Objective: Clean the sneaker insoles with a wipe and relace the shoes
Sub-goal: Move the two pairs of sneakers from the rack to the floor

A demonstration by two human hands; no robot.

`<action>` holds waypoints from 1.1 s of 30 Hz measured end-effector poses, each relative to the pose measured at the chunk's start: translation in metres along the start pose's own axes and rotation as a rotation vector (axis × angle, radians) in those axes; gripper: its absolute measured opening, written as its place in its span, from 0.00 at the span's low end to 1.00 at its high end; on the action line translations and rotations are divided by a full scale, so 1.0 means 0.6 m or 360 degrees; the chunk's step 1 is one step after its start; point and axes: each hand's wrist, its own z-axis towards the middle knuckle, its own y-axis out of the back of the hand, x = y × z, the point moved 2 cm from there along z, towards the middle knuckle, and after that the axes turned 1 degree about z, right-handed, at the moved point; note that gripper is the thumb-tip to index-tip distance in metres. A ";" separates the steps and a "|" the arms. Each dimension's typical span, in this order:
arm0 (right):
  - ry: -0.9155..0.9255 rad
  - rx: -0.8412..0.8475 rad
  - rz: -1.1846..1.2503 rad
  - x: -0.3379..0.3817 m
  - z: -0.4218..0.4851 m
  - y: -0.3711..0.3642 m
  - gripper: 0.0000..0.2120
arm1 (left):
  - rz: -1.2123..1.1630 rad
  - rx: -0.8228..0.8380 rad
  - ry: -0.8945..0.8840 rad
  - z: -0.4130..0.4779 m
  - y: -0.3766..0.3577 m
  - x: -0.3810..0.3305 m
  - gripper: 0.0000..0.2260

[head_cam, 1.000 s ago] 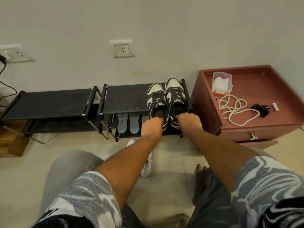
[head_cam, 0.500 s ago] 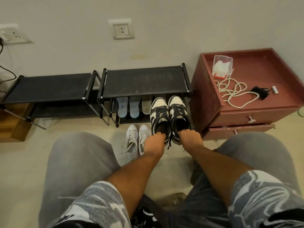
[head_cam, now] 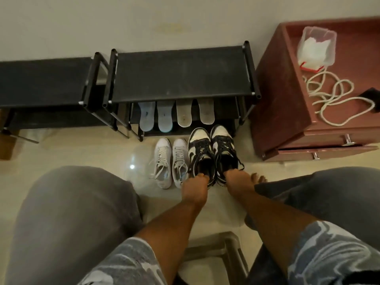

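Tiled floor [head_cam: 61, 153] before a black shoe rack [head_cam: 181, 79]. The black-and-white sneakers [head_cam: 200, 149], on the rack's top shelf a second ago, now stand on the floor at its front edge, beside white sneakers [head_cam: 162, 161]. Left hand [head_cam: 195, 188] and right hand [head_cam: 238, 182] each grip a heel collar. Four insoles [head_cam: 164, 118] lie on the lower shelf, presumably awaiting wiping.

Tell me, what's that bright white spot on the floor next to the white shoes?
Head view: it is glare, a light mirrored on the glossy cream floor tile, left of the white lace-up sneakers; the wide lens also splays the black shoe rack.
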 end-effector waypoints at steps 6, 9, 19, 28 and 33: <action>-0.0093 0.0125 0.0049 0.016 0.057 -0.043 0.10 | -0.0054 0.0134 0.0044 0.046 -0.057 0.027 0.14; -0.0116 0.0234 0.0091 0.011 0.080 -0.072 0.11 | -0.0073 0.0183 0.0055 0.069 -0.082 0.036 0.15; -0.0157 0.0369 0.0057 -0.005 0.141 -0.138 0.11 | -0.0080 0.0306 0.0057 0.128 -0.165 0.037 0.13; -0.0257 0.0456 0.0094 -0.010 0.160 -0.169 0.09 | -0.0082 0.0393 0.0057 0.150 -0.207 0.033 0.14; -0.0274 0.0494 0.0069 -0.006 0.165 -0.174 0.08 | -0.0058 0.0408 0.0033 0.154 -0.223 0.038 0.14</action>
